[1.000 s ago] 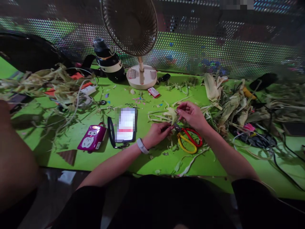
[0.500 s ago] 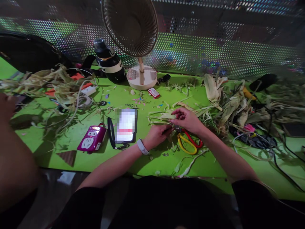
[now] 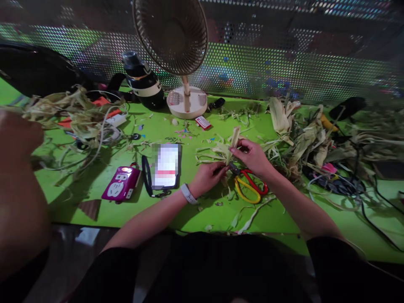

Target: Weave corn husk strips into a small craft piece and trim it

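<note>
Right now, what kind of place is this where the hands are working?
Probably a craft worktable. Dried corn husks are heaped on the green table, both hands pinch a husk strip, and scissors lie beside them near a desk fan.

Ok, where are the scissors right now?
In the head view, the scissors lie on the green table, right of centre, just below the right hand and right of the left hand.

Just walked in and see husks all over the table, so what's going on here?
A person seated at the green table is working a strip of corn husk with both bare hands. The right hand pinches its upper part, the left hand grips its lower end. Red and yellow scissors lie just beneath. Husk piles sit to the right, a phone to the left.
</note>
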`<state>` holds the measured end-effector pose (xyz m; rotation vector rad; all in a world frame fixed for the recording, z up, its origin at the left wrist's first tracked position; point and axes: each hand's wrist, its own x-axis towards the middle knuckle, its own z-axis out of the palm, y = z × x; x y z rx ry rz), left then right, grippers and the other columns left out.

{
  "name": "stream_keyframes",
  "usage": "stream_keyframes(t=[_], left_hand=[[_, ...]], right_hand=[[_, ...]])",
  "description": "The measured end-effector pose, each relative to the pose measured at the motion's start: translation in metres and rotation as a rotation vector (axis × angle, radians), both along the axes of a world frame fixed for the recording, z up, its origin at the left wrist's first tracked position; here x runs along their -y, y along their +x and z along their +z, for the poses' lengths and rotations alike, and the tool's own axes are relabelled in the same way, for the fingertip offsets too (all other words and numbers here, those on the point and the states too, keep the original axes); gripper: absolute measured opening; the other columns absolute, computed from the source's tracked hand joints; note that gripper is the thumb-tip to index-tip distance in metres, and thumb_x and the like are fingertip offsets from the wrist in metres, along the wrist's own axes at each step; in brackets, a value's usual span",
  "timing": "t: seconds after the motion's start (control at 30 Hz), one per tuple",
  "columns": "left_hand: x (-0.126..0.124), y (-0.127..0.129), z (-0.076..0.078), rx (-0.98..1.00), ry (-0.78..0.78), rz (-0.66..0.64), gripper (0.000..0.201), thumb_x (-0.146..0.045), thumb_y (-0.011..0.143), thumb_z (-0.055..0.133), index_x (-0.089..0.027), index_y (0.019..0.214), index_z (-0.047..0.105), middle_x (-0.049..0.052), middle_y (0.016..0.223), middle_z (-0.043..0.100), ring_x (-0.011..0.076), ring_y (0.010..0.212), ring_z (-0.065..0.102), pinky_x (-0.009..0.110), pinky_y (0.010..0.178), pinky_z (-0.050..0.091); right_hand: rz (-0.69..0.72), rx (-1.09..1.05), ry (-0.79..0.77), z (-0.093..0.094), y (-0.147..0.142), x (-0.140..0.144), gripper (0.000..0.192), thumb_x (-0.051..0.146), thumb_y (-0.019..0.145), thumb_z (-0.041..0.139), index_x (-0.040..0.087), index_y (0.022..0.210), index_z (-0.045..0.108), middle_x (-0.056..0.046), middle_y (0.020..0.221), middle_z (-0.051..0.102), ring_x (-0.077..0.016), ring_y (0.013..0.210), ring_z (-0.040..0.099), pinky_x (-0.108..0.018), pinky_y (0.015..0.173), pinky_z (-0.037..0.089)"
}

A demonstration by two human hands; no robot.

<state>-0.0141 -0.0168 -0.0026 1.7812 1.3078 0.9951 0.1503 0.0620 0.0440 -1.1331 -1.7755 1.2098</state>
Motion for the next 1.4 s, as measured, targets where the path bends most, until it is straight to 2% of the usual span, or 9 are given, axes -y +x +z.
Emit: stream_keyframes(t=[0.2,0.43,0.6,0.73,0.87,1.0,1.23,1.3,1.4], left_hand=[[-0.001,0.003,0.002,0.277,-0.163,-0.011,0.033,-0.045,0.09,0.05,-0.015,0.099,0.061,0.007,0.082,0.072,0.016,0.071,0.068,0.026,0.061,0.052],[-0.003,0.004,0.011,0.656,-0.441,0.047,0.036,-0.052,0.082,0.06,-0.02,0.089,0.044,0.0,0.074,0.069,0.013,0.061,0.067,0.023,0.052,0.052],[-0.007,-0.002,0.016,0.836,-0.479,0.092,0.031,-0.044,0.084,0.059,-0.022,0.09,0.038,0.002,0.084,0.071,0.0145,0.073,0.069,0.025,0.058,0.054],[-0.01,-0.006,0.017,0.965,-0.523,0.088,0.026,-0.039,0.082,0.058,-0.021,0.09,0.041,0.001,0.079,0.069,0.0146,0.066,0.066,0.026,0.055,0.052],[-0.011,-0.005,0.019,0.938,-0.556,0.116,0.029,-0.047,0.084,0.056,-0.019,0.089,0.05,-0.001,0.069,0.064,0.0116,0.055,0.06,0.023,0.048,0.046],[-0.011,-0.005,0.019,0.839,-0.388,0.181,0.03,-0.046,0.083,0.063,-0.019,0.093,0.055,-0.001,0.071,0.064,0.0086,0.055,0.057,0.02,0.049,0.043],[-0.01,-0.003,0.018,0.739,-0.245,0.136,0.035,-0.047,0.078,0.068,-0.017,0.095,0.064,0.001,0.077,0.064,0.0075,0.06,0.053,0.02,0.053,0.04],[-0.009,-0.001,0.017,0.7,-0.245,0.104,0.036,-0.049,0.078,0.068,-0.015,0.091,0.066,0.002,0.075,0.064,0.0073,0.059,0.051,0.02,0.052,0.039],[-0.008,0.001,0.013,0.639,-0.244,0.086,0.037,-0.05,0.08,0.065,-0.014,0.088,0.068,0.002,0.073,0.063,0.0072,0.058,0.05,0.02,0.052,0.038]], right_hand=[[-0.043,-0.083,-0.035,0.01,-0.001,0.006,0.03,0.046,0.072,0.07,0.018,0.07,0.06,0.002,0.064,0.053,-0.0095,0.056,0.046,-0.025,0.053,0.04],[-0.087,-0.081,-0.065,0.024,-0.005,0.02,0.033,0.051,0.072,0.071,0.02,0.071,0.059,0.001,0.062,0.057,-0.0126,0.055,0.053,-0.028,0.052,0.045],[-0.075,-0.08,-0.032,0.026,-0.005,0.022,0.037,0.054,0.071,0.071,0.019,0.074,0.061,0.0,0.064,0.06,-0.0126,0.051,0.055,-0.029,0.051,0.047],[-0.045,-0.108,-0.026,0.024,-0.003,0.019,0.033,0.049,0.071,0.073,0.018,0.076,0.062,-0.001,0.069,0.062,-0.0133,0.052,0.059,-0.028,0.051,0.048],[-0.007,-0.126,-0.032,0.022,-0.001,0.018,0.031,0.046,0.07,0.075,0.018,0.075,0.063,0.0,0.066,0.061,-0.014,0.053,0.06,-0.029,0.053,0.05],[-0.054,-0.103,-0.059,0.018,0.002,0.011,0.03,0.046,0.07,0.075,0.018,0.074,0.063,0.0,0.065,0.063,-0.0134,0.051,0.058,-0.029,0.052,0.049],[-0.104,0.042,-0.225,-0.012,0.017,-0.03,0.037,0.05,0.06,0.076,0.019,0.071,0.058,0.002,0.056,0.058,-0.013,0.046,0.053,-0.026,0.044,0.04],[-0.095,0.178,-0.11,-0.014,0.022,-0.037,0.035,0.046,0.06,0.076,0.018,0.074,0.06,-0.001,0.064,0.062,-0.0145,0.053,0.056,-0.029,0.051,0.044],[-0.229,0.287,0.237,-0.004,0.027,-0.034,0.032,0.04,0.066,0.073,0.018,0.087,0.064,-0.008,0.091,0.068,-0.0186,0.073,0.061,-0.032,0.064,0.049]])
